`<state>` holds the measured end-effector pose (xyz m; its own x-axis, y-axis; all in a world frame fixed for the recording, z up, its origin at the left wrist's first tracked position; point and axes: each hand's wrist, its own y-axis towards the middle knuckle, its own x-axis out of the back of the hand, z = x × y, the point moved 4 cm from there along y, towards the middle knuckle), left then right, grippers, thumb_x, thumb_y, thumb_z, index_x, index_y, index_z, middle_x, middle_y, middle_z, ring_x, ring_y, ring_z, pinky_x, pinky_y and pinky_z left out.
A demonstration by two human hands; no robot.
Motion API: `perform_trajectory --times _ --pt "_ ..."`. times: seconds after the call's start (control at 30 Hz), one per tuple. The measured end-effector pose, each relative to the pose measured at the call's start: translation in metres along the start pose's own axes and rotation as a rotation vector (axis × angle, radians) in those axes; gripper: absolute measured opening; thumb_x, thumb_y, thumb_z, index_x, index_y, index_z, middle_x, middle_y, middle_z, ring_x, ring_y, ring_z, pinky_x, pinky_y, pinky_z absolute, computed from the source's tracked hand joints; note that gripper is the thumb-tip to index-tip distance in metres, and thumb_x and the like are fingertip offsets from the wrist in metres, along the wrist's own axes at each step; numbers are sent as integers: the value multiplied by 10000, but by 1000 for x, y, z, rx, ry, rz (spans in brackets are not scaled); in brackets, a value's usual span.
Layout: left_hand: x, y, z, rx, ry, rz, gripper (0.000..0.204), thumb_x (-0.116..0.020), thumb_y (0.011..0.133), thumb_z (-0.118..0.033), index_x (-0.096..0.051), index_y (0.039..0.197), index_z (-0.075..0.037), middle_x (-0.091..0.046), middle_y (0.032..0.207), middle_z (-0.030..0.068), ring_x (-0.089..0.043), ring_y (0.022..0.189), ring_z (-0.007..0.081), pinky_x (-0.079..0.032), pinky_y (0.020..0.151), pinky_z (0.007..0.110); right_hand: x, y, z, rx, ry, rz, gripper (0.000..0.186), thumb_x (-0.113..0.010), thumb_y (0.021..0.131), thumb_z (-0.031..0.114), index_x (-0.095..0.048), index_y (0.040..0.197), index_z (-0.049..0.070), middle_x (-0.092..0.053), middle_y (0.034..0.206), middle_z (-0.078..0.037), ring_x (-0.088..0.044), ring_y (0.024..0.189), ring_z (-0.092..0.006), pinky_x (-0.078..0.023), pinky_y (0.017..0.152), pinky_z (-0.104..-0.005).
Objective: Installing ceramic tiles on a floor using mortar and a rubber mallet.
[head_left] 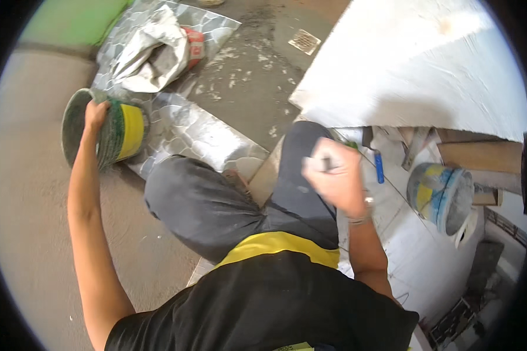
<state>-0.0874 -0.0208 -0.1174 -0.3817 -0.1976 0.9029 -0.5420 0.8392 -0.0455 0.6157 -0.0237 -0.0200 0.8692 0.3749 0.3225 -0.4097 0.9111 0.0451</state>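
Observation:
My left hand [97,114] is closed over the rim of a dark green bucket [108,137] with a yellow patch on its side. The bucket is tipped over toward the left, and its mouth is coated in grey. In front of my right knee, my right hand [341,175] is curled up and blurred by motion. A small dark spot shows among its fingers, but what they hold I cannot make out. A bracelet sits on that wrist.
A pale sack [152,55] with a red patch lies on stone-patterned tiles [205,131]. Grey screed floor [240,76] holds a square drain cover [304,42]. To the right are a low white wall [410,64], a blue-handled tool [379,168], another bucket [433,193] and a wooden board [480,157].

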Motion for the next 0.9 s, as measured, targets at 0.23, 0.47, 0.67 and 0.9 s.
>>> perform_trajectory --times 0.23,0.47,0.67,0.9 --pt "-44 11 -54 -37 -30 89 332 -640 738 -204 -699 930 60 -698 782 170 -690 767 264 -511 745 383 -158 174 -206 -130 -595 241 227 -656 785 133 -668 1006 83 -667 1070 -230 -671 989 -375 -536 806 -446" --pt "-7 -16 -29 -24 -8 48 352 -628 741 -226 -694 926 66 -696 783 155 -683 761 246 -509 745 378 -71 36 -91 -41 -366 555 362 -683 885 281 -666 1144 29 -714 959 -161 -698 847 -274 -546 770 -411" --pt "-3 4 -9 56 -30 84 395 -628 780 -236 -685 1027 67 -707 863 164 -681 789 248 -509 772 363 176 -105 -349 -373 -902 -366 611 -753 824 326 -593 1199 -128 -662 1163 -276 -667 1035 -380 -506 942 -449" --pt "-22 16 -15 -1 94 127 421 -617 771 -305 -694 949 68 -688 796 151 -672 753 250 -503 739 375 224 -149 -479 -731 -1041 -98 589 -791 708 393 -650 1065 -54 -644 1138 -311 -615 1062 -479 -493 924 -475"
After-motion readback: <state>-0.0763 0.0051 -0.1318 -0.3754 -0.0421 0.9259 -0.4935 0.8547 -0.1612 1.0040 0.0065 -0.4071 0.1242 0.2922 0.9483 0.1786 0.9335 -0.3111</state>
